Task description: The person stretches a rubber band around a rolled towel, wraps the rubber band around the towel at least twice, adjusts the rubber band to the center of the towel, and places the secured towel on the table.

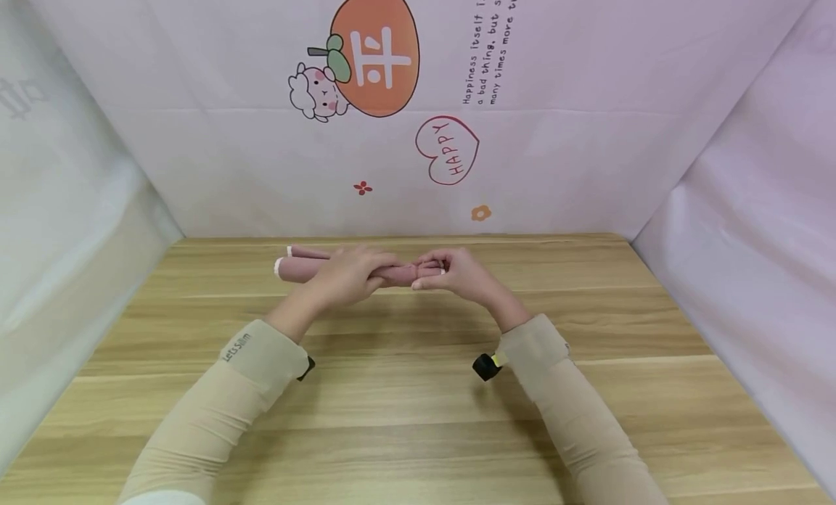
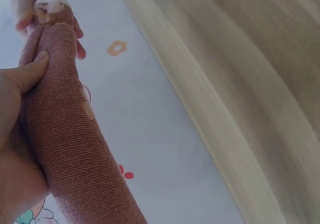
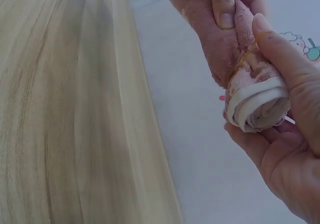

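Observation:
A dusty-pink towel [image 1: 297, 269], rolled into two long rolls with white edges, lies across the far part of the table in the head view. My left hand [image 1: 353, 275] grips it around the middle, thumb pressed along the cloth [image 2: 75, 119] in the left wrist view. At the towel's right end my right hand [image 1: 460, 274] holds the bunched tip between thumb and fingers. A thin yellowish band [image 3: 246, 58] cinches the towel just behind that end in the right wrist view. Beyond the band, the white-edged coil [image 3: 260, 106] faces outward.
The wooden table [image 1: 392, 403] stretches toward me. A white printed cloth [image 1: 555, 164] stands as a wall right behind the towel, and more white cloth hangs at both sides. Small black cameras [image 1: 486, 367] sit on the wrists over beige sleeves.

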The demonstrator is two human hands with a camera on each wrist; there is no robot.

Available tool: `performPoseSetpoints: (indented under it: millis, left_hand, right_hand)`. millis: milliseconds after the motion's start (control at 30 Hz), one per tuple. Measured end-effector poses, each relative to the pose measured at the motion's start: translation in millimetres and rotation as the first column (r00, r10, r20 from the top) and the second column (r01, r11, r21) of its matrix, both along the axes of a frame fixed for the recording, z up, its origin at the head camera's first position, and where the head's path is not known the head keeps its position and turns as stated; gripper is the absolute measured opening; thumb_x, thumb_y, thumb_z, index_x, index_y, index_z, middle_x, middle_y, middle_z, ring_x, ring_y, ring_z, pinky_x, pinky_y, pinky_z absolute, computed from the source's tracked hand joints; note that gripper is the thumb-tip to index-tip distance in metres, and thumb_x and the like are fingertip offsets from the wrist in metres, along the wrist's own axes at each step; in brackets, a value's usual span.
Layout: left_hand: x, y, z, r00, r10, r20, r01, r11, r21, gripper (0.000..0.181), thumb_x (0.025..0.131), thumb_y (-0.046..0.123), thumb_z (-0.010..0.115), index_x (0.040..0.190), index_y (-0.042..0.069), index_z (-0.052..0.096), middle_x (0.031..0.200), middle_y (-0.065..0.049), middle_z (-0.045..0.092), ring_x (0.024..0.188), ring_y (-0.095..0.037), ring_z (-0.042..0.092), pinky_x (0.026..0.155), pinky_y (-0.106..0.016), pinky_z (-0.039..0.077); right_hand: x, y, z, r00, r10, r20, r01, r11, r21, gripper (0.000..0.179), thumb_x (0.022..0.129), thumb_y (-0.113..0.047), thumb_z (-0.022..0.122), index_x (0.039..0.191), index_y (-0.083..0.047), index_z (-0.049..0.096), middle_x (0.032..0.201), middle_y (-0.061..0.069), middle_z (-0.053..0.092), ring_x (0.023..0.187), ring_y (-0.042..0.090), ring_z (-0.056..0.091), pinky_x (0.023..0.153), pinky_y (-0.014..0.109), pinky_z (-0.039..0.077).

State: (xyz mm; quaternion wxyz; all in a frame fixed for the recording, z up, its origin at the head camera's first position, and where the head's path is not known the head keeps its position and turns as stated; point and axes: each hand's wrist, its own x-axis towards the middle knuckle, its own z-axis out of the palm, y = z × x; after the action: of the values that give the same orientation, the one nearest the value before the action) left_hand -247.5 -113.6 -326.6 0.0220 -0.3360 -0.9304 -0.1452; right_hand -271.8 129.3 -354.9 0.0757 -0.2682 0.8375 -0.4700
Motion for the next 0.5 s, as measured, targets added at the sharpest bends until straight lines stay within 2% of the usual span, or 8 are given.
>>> performPoseSetpoints:
  millis: [133,233,333,500]
  left_hand:
    - [0.3,2.9,-2.2,1.000,0.020,0.023,-0.021,0.999,0.026,0.030,0.101,0.010,0.065,0.130,0.016,0.068,0.125,-0.005,0.069,0.119,-0.031,0.062,0.098,-0.062,0.044]
    - [-0.2,5.4,-5.1,0.999,0.038,0.035,-0.039,0.998,0.044,0.029,0.101,0.012,0.065,0.129,0.018,0.069,0.123,-0.003,0.070,0.117,-0.029,0.062,0.097,-0.061,0.044]
    - [-0.8,7.8,-8.0,0.998,0.057,0.034,-0.059,0.997,0.058,0.029,0.101,0.014,0.066,0.129,0.020,0.069,0.123,-0.001,0.071,0.116,-0.029,0.062,0.097,-0.060,0.045]
    - [-0.9,10.7,-11.5,0.997,0.082,0.013,-0.083,0.994,0.071,0.028,0.102,0.016,0.066,0.130,0.019,0.069,0.123,-0.002,0.071,0.115,-0.028,0.064,0.097,-0.060,0.046]
  right_hand:
    - [-4.1,2.4,-5.4,0.996,-0.005,0.091,0.009,0.999,-0.044,0.039,0.089,-0.019,0.082,0.122,-0.001,0.072,0.111,0.009,0.069,0.092,0.019,0.058,0.078,0.032,0.052]
    - [-5.6,3.8,-10.7,0.982,-0.006,0.188,0.031,0.991,-0.133,0.039,0.091,-0.016,0.079,0.124,0.002,0.069,0.114,0.011,0.068,0.095,0.020,0.060,0.080,0.034,0.053]
    - [-5.8,4.2,-14.1,0.967,0.006,0.254,0.054,0.971,-0.231,0.041,0.092,-0.014,0.074,0.126,0.007,0.066,0.114,0.013,0.068,0.096,0.021,0.061,0.081,0.033,0.053]
    - [-5.6,2.2,-15.2,0.954,0.044,0.298,0.067,0.934,-0.351,0.039,0.091,-0.009,0.069,0.123,0.012,0.063,0.110,0.009,0.068,0.099,0.019,0.062,0.083,0.027,0.053]
